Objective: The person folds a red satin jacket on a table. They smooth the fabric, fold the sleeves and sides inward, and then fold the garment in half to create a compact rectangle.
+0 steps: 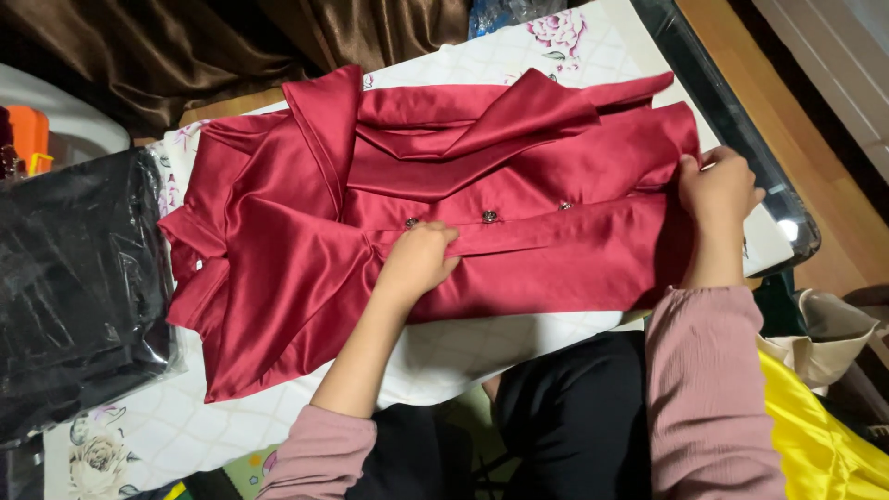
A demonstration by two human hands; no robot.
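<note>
Red satin, smooth and shiny, was what lay under both my hands: a garment spread flat across the table, which had a white cover with printed flowers. I take this garment as my landmark. My left hand rested near its middle, just below the row of small metal buttons, with the fingers curled narrow and pinching the folded front edge. My right hand was at the garment's far right end, where the fingers were closed around the edge of the cloth; how much cloth they held, I could not tell, because the fold hid the fingertips.

To the left of the garment, touching its sleeve side or almost, lay a black plastic bag. Below its right end, near my sleeve, was some yellow shiny fabric.

I judged that the satin could slip easily. If my left hand pressed too lightly, the front fold could slide open and the line of buttons would go crooked. The right end was at the table's edge, so a loose hold there could let the cloth run off.
</note>
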